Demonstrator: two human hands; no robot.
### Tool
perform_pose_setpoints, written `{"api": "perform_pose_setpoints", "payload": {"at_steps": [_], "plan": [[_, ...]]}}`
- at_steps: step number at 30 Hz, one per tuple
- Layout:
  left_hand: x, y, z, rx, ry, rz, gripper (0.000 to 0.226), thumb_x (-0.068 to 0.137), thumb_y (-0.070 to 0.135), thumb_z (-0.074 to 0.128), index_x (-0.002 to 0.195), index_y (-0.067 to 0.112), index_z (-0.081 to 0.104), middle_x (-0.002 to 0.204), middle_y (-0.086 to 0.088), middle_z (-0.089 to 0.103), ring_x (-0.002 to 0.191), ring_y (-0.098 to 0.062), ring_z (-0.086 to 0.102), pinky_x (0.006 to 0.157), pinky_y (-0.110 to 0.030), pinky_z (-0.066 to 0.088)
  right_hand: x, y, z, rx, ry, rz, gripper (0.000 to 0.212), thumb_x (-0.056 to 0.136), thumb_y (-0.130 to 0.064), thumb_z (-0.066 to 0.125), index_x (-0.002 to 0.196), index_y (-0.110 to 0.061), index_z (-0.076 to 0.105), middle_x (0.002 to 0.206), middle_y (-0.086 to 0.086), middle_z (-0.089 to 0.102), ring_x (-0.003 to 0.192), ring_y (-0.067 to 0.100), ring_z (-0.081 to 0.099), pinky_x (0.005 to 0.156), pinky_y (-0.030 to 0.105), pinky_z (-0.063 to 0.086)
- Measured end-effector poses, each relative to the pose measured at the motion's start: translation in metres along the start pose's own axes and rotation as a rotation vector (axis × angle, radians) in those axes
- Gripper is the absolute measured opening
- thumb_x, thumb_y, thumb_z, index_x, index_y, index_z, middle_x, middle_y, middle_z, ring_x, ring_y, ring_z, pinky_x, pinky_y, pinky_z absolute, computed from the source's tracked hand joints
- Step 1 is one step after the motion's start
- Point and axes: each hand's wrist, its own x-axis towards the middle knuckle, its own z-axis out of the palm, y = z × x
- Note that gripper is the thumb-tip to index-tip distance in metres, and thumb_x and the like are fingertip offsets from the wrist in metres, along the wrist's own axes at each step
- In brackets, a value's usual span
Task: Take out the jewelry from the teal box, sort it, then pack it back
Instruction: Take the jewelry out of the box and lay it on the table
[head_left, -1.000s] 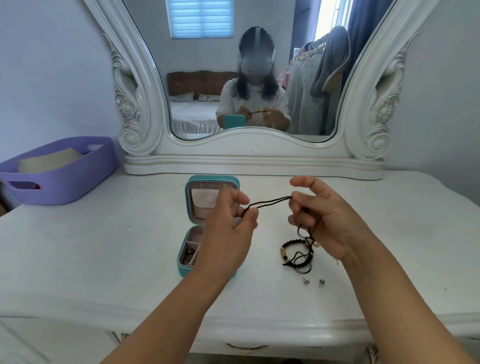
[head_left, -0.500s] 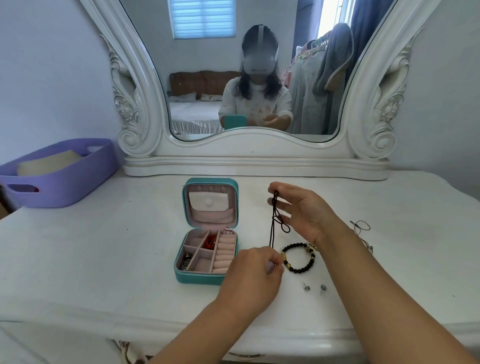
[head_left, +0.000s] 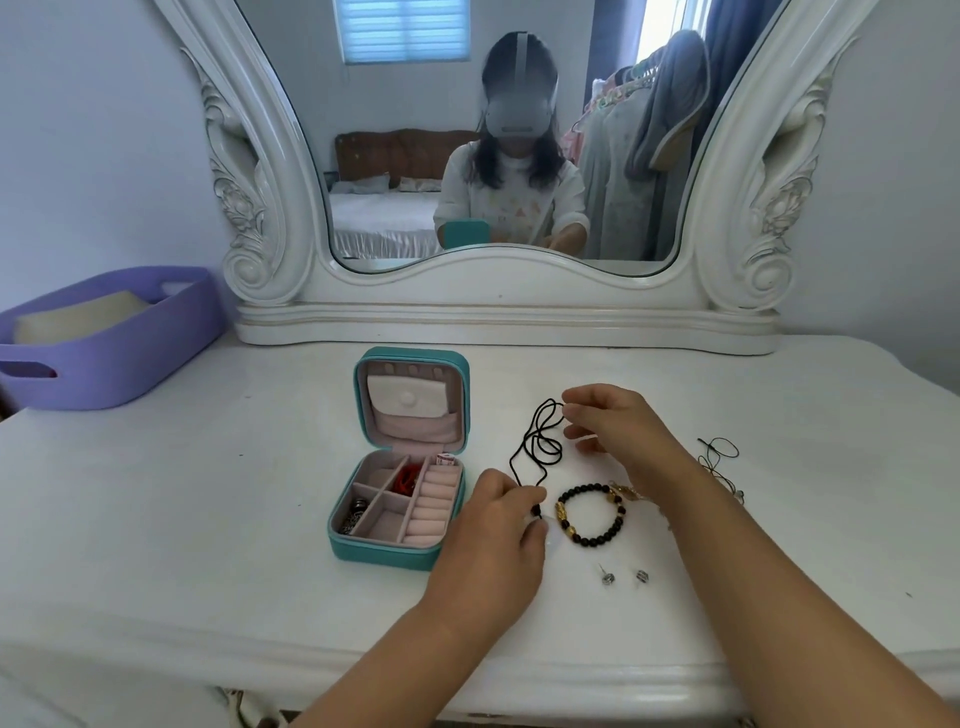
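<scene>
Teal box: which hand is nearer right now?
Left. The left hand sits just right of the teal box, holding the black cord; the right hand is farther right.

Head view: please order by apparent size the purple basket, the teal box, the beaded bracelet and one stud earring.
1. purple basket, partly cut off
2. teal box
3. beaded bracelet
4. stud earring

This is a bedroom in a home. A white dressing table (head_left: 156, 519) stands against the wall, with an ornate carved mirror (head_left: 498, 156) on it. The mirror reflects a made bed (head_left: 384, 218) with a padded headboard, clothes on hangers (head_left: 639, 145), and a window with a blind (head_left: 405, 31). A lilac plastic basket (head_left: 119, 353) sits on the tabletop.
</scene>
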Motion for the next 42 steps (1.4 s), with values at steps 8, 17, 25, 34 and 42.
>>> {"api": "perform_pose_setpoints", "payload": {"at_steps": [8,17,25,34,42], "plan": [[-0.003,0.008,-0.017,-0.081,0.098,0.054,0.022,0.087,0.027,0.058,0.109,0.025,0.063,0.093,0.017,0.051,0.073,0.001,0.051,0.069,-0.003,0.035,-0.016,-0.004,-0.007,0.004,-0.002,-0.039,0.026,0.08,-0.014,0.067,0.106,-0.016,0.063,0.102,0.005,0.067,0.087,0.019,0.065,0.079,0.03,0.051],[0.008,-0.045,-0.093,0.098,0.277,-0.147,0.011,0.084,0.018,0.06,0.089,0.025,0.068,0.098,0.01,0.059,0.095,-0.011,0.056,0.078,-0.024,0.045,-0.059,-0.032,0.023,-0.053,-0.097,-0.17,0.018,0.079,-0.016,0.068,0.095,-0.025,0.068,0.094,-0.003,0.069,0.083,0.012,0.064,0.078,0.024,0.048],[0.024,-0.078,-0.112,-0.331,-0.033,-0.412,0.043,0.092,-0.001,0.037,0.101,0.033,0.062,0.131,0.009,0.052,0.102,-0.007,0.057,0.073,-0.018,0.048,-0.075,-0.031,0.08,-0.338,-0.295,-0.325,0.02,0.081,-0.008,0.065,0.093,-0.022,0.071,0.087,-0.008,0.069,0.074,0.002,0.057,0.066,0.009,0.045],[0.019,-0.092,-0.121,-0.417,-0.056,-0.421,0.046,0.087,-0.007,0.041,0.109,0.03,0.058,0.11,-0.008,0.065,0.097,-0.023,0.064,0.074,-0.028,0.055,-0.078,-0.028,0.112,-0.348,-0.319,-0.352,0.023,0.077,-0.004,0.068,0.096,-0.017,0.07,0.082,-0.017,0.057,0.069,-0.01,0.054,0.066,0.003,0.042],[0.016,-0.107,-0.127,-0.367,0.008,-0.398,0.046,0.082,-0.007,0.045,0.114,0.025,0.056,0.101,-0.019,0.066,0.091,-0.032,0.065,0.081,-0.039,0.055,-0.079,-0.031,0.132,-0.403,-0.332,-0.41,0.019,0.079,-0.004,0.065,0.095,-0.013,0.071,0.087,-0.01,0.05,0.075,-0.004,0.05,0.071,-0.002,0.036]]}}
